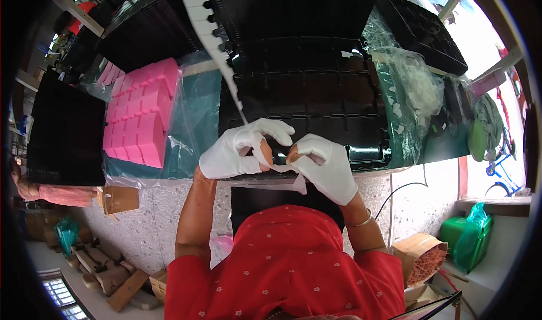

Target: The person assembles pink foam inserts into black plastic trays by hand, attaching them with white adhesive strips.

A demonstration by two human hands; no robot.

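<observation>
Both my hands wear white gloves with bare thumb tips. My left hand (240, 150) has thumb and fingers closed on a thin white strip, its upper fingers curled loosely. Facing it, my right hand (324, 164) pinches the same white strip (279, 168) a short way off. A loose white end (300, 184) hangs below the right fingers. A long white band (210, 40) with notched segments runs from the top edge down to my left hand. Under and beyond the hands lies a shiny black molded plastic tray (305, 88), with a small white piece (346, 54) near its far right corner.
Left of the tray, pink foam blocks (141, 116) sit beside black stacks (68, 133). Clear plastic film (415, 83) and another black tray (423, 32) lie to the right. A green bin (460, 235) and a cardboard box (420, 255) stand at lower right. Another person's arm (65, 194) shows at far left.
</observation>
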